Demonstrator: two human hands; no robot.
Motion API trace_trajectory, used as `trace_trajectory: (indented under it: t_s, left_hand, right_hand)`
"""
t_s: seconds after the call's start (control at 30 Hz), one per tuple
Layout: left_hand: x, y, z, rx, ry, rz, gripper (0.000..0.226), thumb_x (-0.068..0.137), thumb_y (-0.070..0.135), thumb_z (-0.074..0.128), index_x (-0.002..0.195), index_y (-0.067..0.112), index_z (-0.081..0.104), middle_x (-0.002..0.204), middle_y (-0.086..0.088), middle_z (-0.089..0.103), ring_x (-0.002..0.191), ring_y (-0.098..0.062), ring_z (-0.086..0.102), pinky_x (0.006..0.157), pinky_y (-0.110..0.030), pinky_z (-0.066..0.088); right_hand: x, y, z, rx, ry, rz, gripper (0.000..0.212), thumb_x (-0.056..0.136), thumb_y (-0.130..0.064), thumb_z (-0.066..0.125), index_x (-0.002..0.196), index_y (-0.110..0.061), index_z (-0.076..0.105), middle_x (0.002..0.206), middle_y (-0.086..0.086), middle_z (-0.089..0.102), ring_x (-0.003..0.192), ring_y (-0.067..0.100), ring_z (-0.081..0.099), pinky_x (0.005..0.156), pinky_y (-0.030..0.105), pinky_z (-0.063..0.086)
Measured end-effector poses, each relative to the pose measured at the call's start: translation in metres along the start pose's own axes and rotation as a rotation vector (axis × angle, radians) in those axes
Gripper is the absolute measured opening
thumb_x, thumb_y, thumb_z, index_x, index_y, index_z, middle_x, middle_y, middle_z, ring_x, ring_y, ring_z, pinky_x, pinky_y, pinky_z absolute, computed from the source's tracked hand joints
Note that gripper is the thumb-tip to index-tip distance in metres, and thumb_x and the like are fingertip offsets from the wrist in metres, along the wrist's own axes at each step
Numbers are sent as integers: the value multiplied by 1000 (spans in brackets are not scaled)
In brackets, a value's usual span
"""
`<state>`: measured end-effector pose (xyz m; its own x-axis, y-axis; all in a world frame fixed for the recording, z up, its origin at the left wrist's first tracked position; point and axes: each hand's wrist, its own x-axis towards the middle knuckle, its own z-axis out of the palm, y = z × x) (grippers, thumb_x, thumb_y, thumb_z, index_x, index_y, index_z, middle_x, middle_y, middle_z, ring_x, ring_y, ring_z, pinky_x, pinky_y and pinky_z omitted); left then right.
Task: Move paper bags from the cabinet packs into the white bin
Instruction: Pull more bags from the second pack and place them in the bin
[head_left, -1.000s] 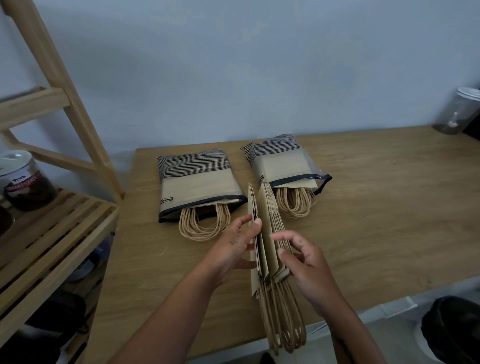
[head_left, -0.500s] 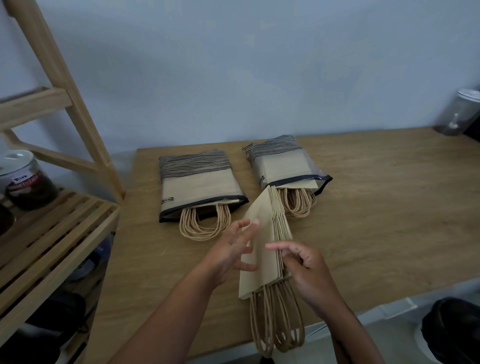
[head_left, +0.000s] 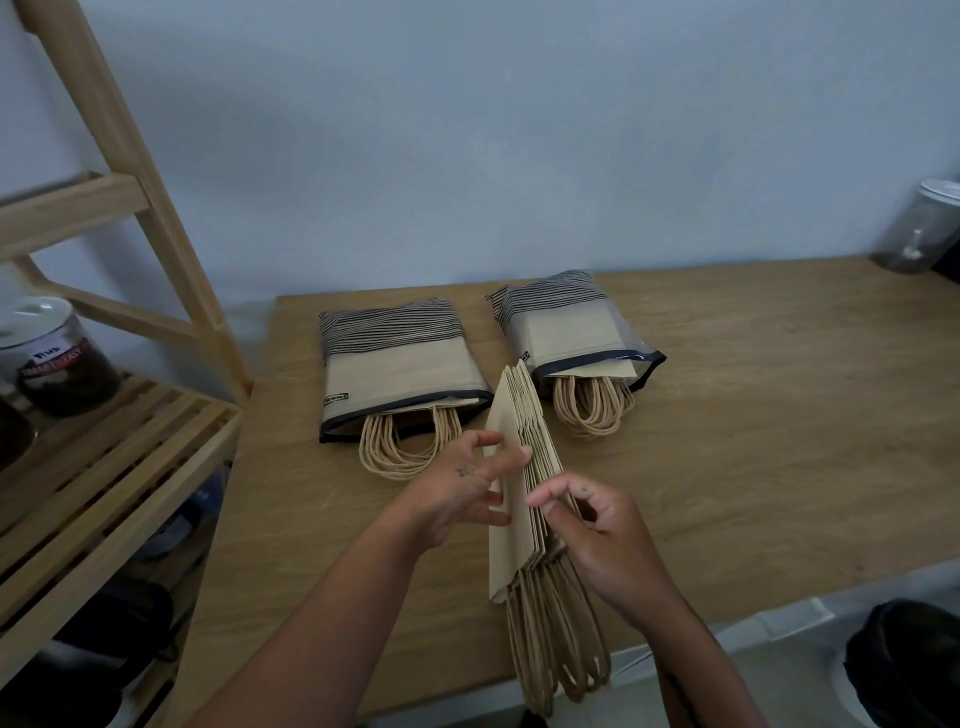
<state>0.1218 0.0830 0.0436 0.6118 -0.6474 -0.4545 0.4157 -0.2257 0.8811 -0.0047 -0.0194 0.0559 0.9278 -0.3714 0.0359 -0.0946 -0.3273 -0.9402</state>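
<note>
A stack of flat brown paper bags (head_left: 524, 467) stands on edge between my hands above the wooden table (head_left: 753, 441), twine handles hanging toward me past the front edge. My left hand (head_left: 462, 488) presses the stack's left face with spread fingers. My right hand (head_left: 597, 535) pinches the bags' right edges. Two striped plastic packs lie behind: the left pack (head_left: 400, 369) and the right pack (head_left: 571, 327), each open toward me with brown bags and looped handles sticking out. No white bin is clearly in view.
A wooden slatted shelf (head_left: 104, 457) with a dark lidded jar (head_left: 52, 358) stands at the left. A clear lidded container (head_left: 924, 228) sits at the table's far right. A dark round object (head_left: 909, 670) sits on the floor at bottom right.
The stack's left bag, fanned out half a second ago, has swung back closer to the others. My hands stay on either side of the stack.
</note>
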Motion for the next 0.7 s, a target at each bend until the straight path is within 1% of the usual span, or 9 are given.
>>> trace_trajectory:
  t_s: [0.13,0.23,0.3,0.43,0.53,0.6,0.63,0.67,0.7]
  left_hand:
    - [2,-3,-3,-18,-22,12,61,85,31,64,138,17,39,126,-7,52,113,-39,54,70,-33,57]
    - [4,-6,-6,-57,-35,14,56,86,30,62,137,17,42,113,-2,53,112,-39,55,74,-36,56]
    - [5,-7,-6,-56,-40,18,53,87,29,61,136,17,43,112,-2,53,113,-39,54,75,-37,56]
    - [5,-8,-5,-43,-43,24,51,88,30,60,134,16,44,126,-10,52,115,-40,53,76,-38,56]
    - [8,-12,-9,-69,-42,20,52,87,32,61,133,16,45,132,-15,51,113,-41,55,78,-41,56]
    - [7,-13,-10,-72,-60,19,51,86,33,61,132,16,47,132,-16,51,112,-41,56,78,-40,56]
    - [6,-14,-10,-70,-65,25,47,88,32,59,130,15,48,129,-15,52,109,-39,57,77,-39,56]
    - [5,-15,-11,-70,-64,36,40,91,31,55,128,15,49,124,-14,54,105,-36,59,77,-38,56]
    - [3,-17,-11,-69,-60,45,35,94,29,51,126,16,49,119,-11,55,102,-32,60,77,-37,56]
  right_hand:
    - [0,4,0,33,-6,6,13,84,-11,63,84,-23,66,63,-19,62,58,-4,54,60,11,39]
    - [-1,7,1,53,3,32,11,76,-24,71,84,-29,65,72,-15,66,70,0,59,70,26,47]
    - [0,7,0,38,15,33,13,73,-27,72,83,-29,64,74,-16,66,73,2,60,73,28,48]
    - [0,5,-4,32,4,42,17,79,-10,68,82,-25,61,70,-17,62,65,0,55,67,25,44]
    - [-1,3,-4,41,11,75,27,81,-2,61,80,-29,58,60,-2,50,53,21,40,56,34,36]
    - [0,-2,-3,29,8,92,33,82,0,57,80,-32,58,67,14,53,52,28,37,55,40,37]
    - [0,-5,-2,20,-6,102,34,83,1,55,82,-33,59,78,24,58,57,38,44,57,47,42]
    - [0,-9,-1,5,-26,113,36,83,1,53,86,-34,59,93,30,62,74,49,53,66,58,46]
    - [1,-12,-1,-18,-50,129,38,84,2,51,92,-34,60,105,30,63,95,53,54,78,63,45]
